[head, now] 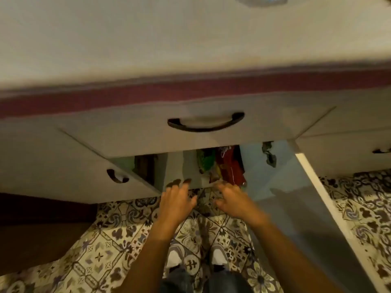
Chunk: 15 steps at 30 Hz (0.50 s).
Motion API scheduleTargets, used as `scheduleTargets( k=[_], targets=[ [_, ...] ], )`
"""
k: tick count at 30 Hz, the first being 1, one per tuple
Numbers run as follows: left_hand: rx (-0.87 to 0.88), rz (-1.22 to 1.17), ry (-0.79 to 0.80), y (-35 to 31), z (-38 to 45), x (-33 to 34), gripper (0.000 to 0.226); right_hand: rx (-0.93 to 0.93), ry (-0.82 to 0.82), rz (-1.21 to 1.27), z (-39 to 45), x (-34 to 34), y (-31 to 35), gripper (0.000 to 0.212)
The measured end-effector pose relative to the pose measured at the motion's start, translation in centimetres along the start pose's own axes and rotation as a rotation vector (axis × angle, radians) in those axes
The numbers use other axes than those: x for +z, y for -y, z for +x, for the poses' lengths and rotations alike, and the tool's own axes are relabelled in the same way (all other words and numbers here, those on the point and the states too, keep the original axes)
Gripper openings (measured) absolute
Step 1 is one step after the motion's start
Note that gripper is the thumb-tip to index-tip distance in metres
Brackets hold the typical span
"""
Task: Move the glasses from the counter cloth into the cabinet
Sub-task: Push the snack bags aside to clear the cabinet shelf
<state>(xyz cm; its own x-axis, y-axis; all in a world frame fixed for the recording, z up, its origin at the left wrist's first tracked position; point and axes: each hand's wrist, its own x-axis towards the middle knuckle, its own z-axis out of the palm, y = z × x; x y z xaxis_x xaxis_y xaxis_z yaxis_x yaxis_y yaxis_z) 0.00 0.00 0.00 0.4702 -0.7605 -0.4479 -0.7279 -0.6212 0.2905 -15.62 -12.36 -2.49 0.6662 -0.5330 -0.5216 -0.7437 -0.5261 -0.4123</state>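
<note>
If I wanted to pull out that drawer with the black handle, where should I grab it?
Grab the black handle at its middle. It is a curved bar fixed at both ends on the drawer front, so it likely leaves a gap behind. Come from the front, curl your fingers around the bar and pull towards you.

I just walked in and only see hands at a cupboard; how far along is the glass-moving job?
Done: the cabinet door below the counter stands open. In hand: nothing; the left hand and right hand reach toward the shelf edge, fingers spread, empty. Left: at least one glass sits on the counter's far edge. No glasses are recognisable inside.
</note>
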Motion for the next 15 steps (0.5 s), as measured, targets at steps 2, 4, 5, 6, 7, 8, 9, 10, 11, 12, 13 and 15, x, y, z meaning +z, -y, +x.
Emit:
scheduleTargets(
  k=[2, 4, 5, 6, 7, 8, 9, 10, 11, 12, 13, 15],
  targets=[
    [-0.023, -0.024, 0.002, 0.9, 1.8, 3.0, 0.055, 0.001, -0.002, 0.029, 1.6, 2.0, -1.2, 0.053],
    [-0.027, -0.043, 0.008, 2.2, 4.0, 6.6, 0.059, 0.055, 0.047, 0.044, 3.5, 4.6, -3.0, 0.05],
    [-0.031, -0.073, 0.014, 2.8, 5.2, 8.7, 0.061, 0.07, 0.064, 0.053, 4.7, 6.1, -4.1, 0.052],
    [-0.034, -0.099, 0.027, 3.0, 6.1, 10.4, 0.062, 0.088, 0.079, 0.054, 5.5, 7.3, -5.0, 0.056],
    [-0.028, -0.113, 0.021, 3.5, 7.3, 12.4, 0.063, 0.095, 0.086, 0.041, 6.7, 8.7, -6.1, 0.057],
    [-0.016, -0.112, 0.009, 4.1, 8.4, 14.2, 0.064, 0.107, 0.1, 0.022, 7.5, 9.8, -6.9, 0.054],
    [-0.012, -0.109, -0.003, 4.7, 9.4, 16.1, 0.065, 0.123, 0.108, 0.013, 8.4, 10.8, -7.6, 0.047],
    [-0.021, -0.11, 0.001, 5.3, 10.6, 17.8, 0.066, 0.139, 0.127, -0.005, 9.5, 11.7, -8.2, 0.042],
    [-0.037, -0.121, 0.018, 5.9, 11.7, 19.4, 0.068, 0.158, 0.166, -0.016, 10.4, 12.4, -8.8, 0.04],
    [-0.055, -0.146, 0.05, 6.3, 12.7, 21.0, 0.07, 0.176, 0.219, -0.028, 11.4, 13.2, -9.2, 0.041],
    [-0.068, -0.176, 0.072, 6.8, 13.8, 22.7, 0.071, 0.187, 0.259, -0.026, 12.5, 14.1, -9.8, 0.043],
    [-0.07, -0.227, 0.075, 7.5, 15.9, 25.5, 0.071, 0.196, 0.295, -0.003, 14.5, 16.1, -11.3, 0.043]
  ],
)
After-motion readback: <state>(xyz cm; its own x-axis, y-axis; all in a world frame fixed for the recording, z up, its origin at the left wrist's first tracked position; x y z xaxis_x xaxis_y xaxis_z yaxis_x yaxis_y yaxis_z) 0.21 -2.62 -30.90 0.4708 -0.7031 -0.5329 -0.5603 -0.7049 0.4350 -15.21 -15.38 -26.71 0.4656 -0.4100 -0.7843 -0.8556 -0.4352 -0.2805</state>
